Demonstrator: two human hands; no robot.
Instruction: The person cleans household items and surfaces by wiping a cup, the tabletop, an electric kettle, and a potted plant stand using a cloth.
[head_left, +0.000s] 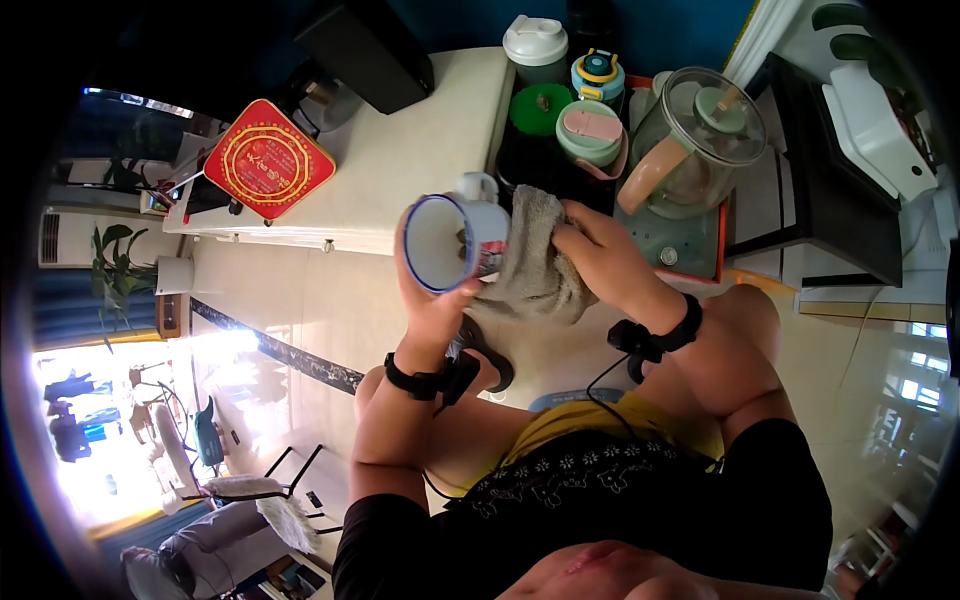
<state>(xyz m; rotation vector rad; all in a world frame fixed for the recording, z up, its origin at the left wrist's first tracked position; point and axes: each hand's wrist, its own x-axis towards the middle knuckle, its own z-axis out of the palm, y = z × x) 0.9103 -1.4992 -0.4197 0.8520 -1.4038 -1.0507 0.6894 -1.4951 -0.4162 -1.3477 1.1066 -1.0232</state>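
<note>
My left hand [430, 315] grips a white enamel mug [488, 222] with a blue rim and a red-and-dark print on its side. The mug is tilted so that its mouth faces left and its handle points up. Inside it a small dark mark shows. My right hand [598, 250] is closed on a grey cloth [530, 262], which hangs against the mug's base end. Where exactly cloth and mug touch is partly hidden.
Beyond my hands stands a white cabinet [420, 150] with a red box [270, 160] and a dark speaker [370, 55]. Right of it are a glass kettle [690, 190], a green-lidded cup [592, 135], a white-lidded cup [535, 42] and a red-edged tray [718, 250].
</note>
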